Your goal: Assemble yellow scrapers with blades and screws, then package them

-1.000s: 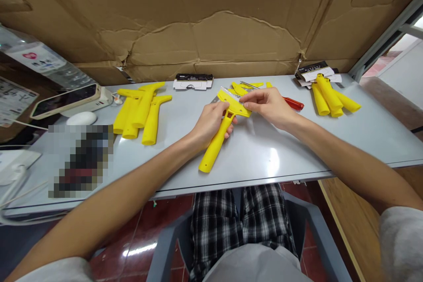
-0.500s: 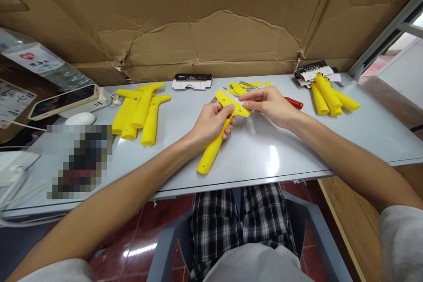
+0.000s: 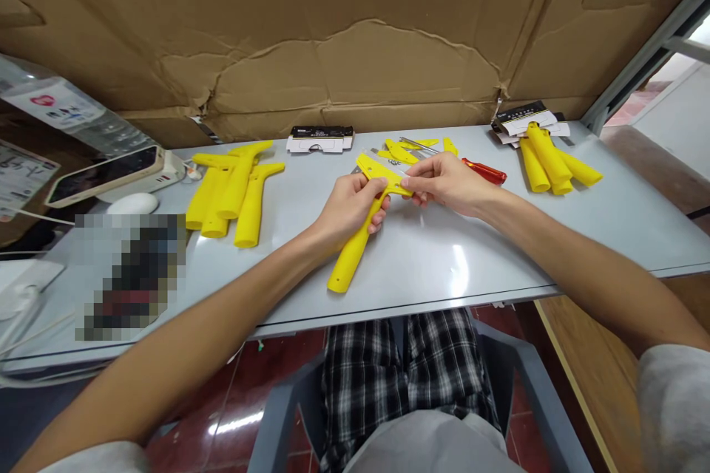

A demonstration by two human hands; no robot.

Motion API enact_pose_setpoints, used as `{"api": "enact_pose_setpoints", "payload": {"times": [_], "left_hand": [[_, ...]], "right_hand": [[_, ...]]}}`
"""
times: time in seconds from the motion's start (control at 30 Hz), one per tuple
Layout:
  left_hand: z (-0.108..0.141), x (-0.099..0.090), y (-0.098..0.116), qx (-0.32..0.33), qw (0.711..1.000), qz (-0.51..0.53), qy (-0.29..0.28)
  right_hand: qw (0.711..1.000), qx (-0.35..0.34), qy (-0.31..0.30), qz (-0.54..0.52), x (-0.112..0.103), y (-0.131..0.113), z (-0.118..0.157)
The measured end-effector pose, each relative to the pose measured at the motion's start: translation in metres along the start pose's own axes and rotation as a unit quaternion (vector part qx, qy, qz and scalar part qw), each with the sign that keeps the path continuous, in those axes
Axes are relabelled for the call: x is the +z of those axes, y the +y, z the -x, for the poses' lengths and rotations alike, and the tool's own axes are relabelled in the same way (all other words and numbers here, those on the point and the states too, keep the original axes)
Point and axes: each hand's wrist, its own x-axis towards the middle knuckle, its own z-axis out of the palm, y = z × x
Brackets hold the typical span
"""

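Observation:
A yellow plastic scraper with a wide T-shaped head slants over the desk, its round handle end toward me. My left hand is wrapped around its neck, thumb on the head. Along the far edge of the head runs a thin clear or shiny strip, too small to make out. My right hand pinches at the head's right end, with the fingertips partly hidden. Behind both hands lie loose yellow head pieces, small metal screws and a screwdriver with a red handle.
Several yellow handles lie grouped at the left, more yellow handles at the right beside black-and-white boxes. Another small box stands at the back against cardboard. A phone and a white mouse are far left.
My right hand has moved slightly down and left, its fingers now curled closer around the right end of the scraper's head. The left hand keeps its grip.

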Motion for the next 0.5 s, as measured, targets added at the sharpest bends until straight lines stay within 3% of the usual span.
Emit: {"api": "enact_pose_setpoints", "payload": {"times": [0.5], "left_hand": [[0.0045, 0.0030, 0.0021, -0.013, 1.000, -0.009, 0.001]], "right_hand": [[0.995, -0.032, -0.034, 0.089, -0.0058, -0.0001, 0.0004]]}}
